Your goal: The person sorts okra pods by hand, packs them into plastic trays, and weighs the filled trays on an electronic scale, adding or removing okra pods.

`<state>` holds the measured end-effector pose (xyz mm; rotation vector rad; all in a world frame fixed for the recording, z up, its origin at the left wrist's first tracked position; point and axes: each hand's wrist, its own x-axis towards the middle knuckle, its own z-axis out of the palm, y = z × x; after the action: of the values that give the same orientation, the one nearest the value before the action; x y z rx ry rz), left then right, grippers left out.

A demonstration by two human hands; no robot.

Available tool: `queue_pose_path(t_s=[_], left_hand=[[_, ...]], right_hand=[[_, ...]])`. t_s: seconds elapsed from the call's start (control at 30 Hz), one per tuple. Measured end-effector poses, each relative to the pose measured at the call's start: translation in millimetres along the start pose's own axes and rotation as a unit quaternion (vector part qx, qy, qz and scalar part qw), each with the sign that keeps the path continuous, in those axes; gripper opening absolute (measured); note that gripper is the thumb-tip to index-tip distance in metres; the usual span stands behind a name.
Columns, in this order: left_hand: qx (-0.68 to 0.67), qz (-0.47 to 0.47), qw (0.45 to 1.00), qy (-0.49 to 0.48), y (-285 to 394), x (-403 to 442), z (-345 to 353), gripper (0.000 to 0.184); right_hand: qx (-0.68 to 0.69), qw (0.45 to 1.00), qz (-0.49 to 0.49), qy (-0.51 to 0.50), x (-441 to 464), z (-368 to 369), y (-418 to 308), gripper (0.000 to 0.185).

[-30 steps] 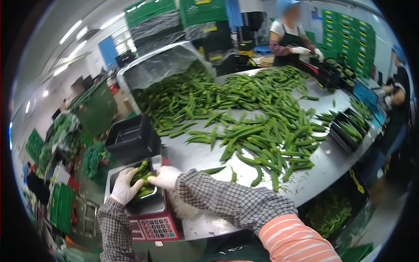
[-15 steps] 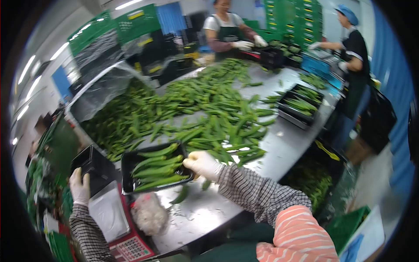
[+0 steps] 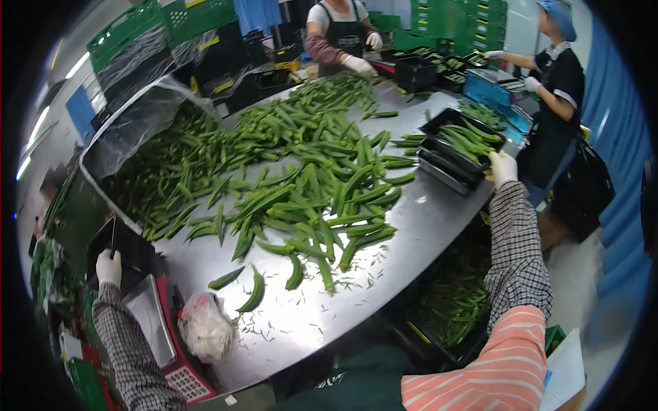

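My gloved right hand (image 3: pixel 504 168) pinches the near right corner of a black tray of okra (image 3: pixel 484 163). That tray sits on or just above other black trays (image 3: pixel 439 172) at the table's right side; whether it rests fully on them I cannot tell. At the far left my gloved left hand (image 3: pixel 109 268) closes on the rim of an empty black tray (image 3: pixel 137 248), seemingly part of a stack. Beside that hand is a red scale (image 3: pixel 163 322) with a bare metal pan. A big heap of loose okra (image 3: pixel 301 171) covers the middle of the table.
A clear plastic bag bundle (image 3: pixel 205 327) lies beside the scale. Okra spills from a plastic-lined crate (image 3: pixel 103 171) at left. Below the table's right edge stands a dark crate of okra (image 3: pixel 456 315). Two co-workers (image 3: pixel 339 34) (image 3: pixel 558 82) stand across the table.
My right hand has carried the okra tray from above the scale to the trays at the right. My left hand has moved onto the empty tray's rim.
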<state>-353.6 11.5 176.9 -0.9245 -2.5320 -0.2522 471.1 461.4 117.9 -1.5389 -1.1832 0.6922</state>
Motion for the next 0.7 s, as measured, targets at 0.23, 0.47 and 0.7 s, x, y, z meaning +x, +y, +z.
queue_pose_path(t_s=[0.23,0.47,0.7], left_hand=[[-0.158,-0.035,0.971,0.174,9,-26,-75,0.033],[-0.111,-0.027,0.989,0.097,27,-174,-104,0.021],[-0.222,0.108,0.964,0.102,122,-259,-89,0.058]], right_hand=[[-0.268,0.949,-0.095,0.133,19,-2,20,0.051],[-0.108,0.921,-0.317,-0.2,-143,88,-45,0.02],[-0.414,0.727,-0.358,-0.415,-212,195,-65,0.024]])
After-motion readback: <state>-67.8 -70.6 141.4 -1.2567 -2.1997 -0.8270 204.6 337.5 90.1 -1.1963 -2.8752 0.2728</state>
